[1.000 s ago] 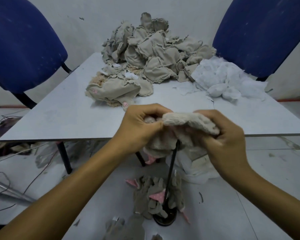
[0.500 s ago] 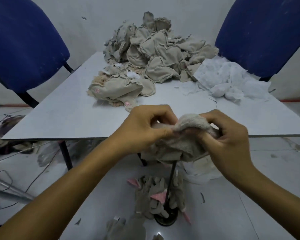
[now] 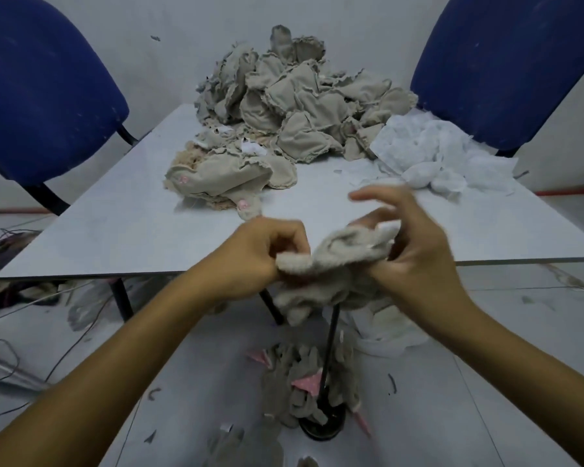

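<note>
Plush fabric piece (image 3: 338, 261): seemingly mid-turning. Left hand (image 3: 260, 254) fingers curled gripping it; right hand (image 3: 415, 251) blurred, grip unclear. Fabric heap (image 3: 294, 106) on tabletop (image 3: 115, 237) likely still to do.

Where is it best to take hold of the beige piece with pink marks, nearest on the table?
Pinch the beige piece at its narrow tip, coming from the near side: the tip juts out flat, clear of the pile.

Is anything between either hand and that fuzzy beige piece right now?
Nothing visible. The left hand grips the fuzzy beige piece at its left end; the right hand, partly blurred, holds its right side directly.
</note>
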The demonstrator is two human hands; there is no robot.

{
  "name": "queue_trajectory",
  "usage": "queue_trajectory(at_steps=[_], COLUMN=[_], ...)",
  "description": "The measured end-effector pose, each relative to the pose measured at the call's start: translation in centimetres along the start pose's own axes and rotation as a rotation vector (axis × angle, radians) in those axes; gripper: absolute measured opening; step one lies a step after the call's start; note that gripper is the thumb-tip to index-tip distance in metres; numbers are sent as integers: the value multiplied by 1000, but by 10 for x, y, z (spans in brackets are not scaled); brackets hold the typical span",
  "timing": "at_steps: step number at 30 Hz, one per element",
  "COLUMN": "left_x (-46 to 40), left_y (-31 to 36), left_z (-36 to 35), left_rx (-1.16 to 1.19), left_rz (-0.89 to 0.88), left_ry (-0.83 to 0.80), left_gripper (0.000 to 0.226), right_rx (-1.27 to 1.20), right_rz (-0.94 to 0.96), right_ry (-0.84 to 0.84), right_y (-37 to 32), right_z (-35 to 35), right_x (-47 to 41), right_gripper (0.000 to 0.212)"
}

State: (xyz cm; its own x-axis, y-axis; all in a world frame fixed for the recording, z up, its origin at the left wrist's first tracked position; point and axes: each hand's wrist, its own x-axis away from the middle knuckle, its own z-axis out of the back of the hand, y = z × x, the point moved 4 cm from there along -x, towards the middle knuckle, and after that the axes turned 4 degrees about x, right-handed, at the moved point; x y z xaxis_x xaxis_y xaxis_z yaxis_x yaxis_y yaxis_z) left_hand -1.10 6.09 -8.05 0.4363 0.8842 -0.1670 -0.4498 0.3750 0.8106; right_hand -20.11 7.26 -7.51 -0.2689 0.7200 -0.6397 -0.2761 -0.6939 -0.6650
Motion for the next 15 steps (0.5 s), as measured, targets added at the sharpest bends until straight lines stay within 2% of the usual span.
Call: queue_trajectory(at_steps=[2,4,6,7,9,11,13,14,15], left_x=[4,5,5,5,4,3,0,-3,-5], left_y=[-7,-4,6,12,23,34,39,37,33], left_z=[-9,-12,-8,-7,-6,-7,-6,-6,-7], left_rx=[-262,-160,34,80,142,164,51,-36,-91], left_rz=[61,52,20,-20,-123,-233,-258,-220,-161], left_ry=[-117,-104,-42,3,130,231,257,229,189], left_gripper=[24,25,28,26,18,15,16,14,14], right_rx=[107,160,166,157,117,125,206,231,253], right_rz=[-82,-175,-166,-141,-113,-45,62,48,-4], right_ry=[-144,-182,-181,-192,-134,26,83,-1,-164], right_y=[11,25,29,29,26,20,17,18,22], right_z=[-16,-25,-24,-22,-16,-5,1,-1,-6], right_x=[13,24,25,25,24,23,22,19,19], right_gripper=[39,40,47,42,33,23,20,20,20])
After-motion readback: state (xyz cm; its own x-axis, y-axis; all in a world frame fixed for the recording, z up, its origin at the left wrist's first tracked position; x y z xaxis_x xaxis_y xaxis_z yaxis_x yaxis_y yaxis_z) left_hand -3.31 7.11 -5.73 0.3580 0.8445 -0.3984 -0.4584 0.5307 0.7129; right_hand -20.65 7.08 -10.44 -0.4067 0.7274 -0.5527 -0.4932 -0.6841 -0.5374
